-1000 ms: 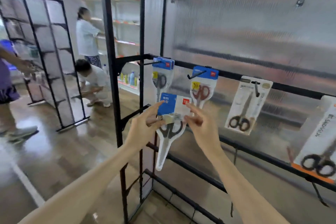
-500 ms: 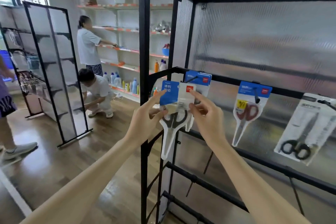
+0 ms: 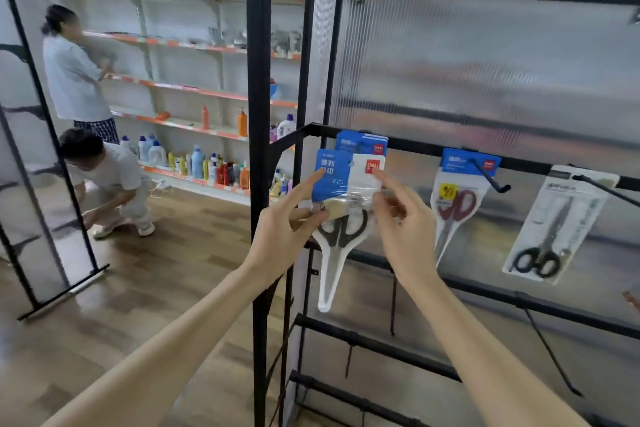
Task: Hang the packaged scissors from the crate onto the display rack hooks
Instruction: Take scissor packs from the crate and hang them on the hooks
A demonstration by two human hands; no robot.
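Note:
I hold a packaged pair of black-handled scissors [image 3: 341,218] by its blue-and-white card, blade end pointing down. My left hand [image 3: 284,236] pinches the card's left side and my right hand [image 3: 401,218] pinches its right side. The pack is right in front of another blue-carded pack [image 3: 363,142] that hangs at the left end of the rack's black rail [image 3: 415,146]. The hook behind the card is hidden. The crate is out of view.
Red-handled scissors [image 3: 457,204] hang on a hook to the right, and a grey pack with black scissors [image 3: 554,225] farther right. A black upright post [image 3: 258,184] stands just left of my hands. Two people work at product shelves [image 3: 194,94] at the back left.
The pack and both hands have risen and shifted toward the leftmost hanging pack, now covering it. My view has swung left, so the rack's other packs sit farther right.

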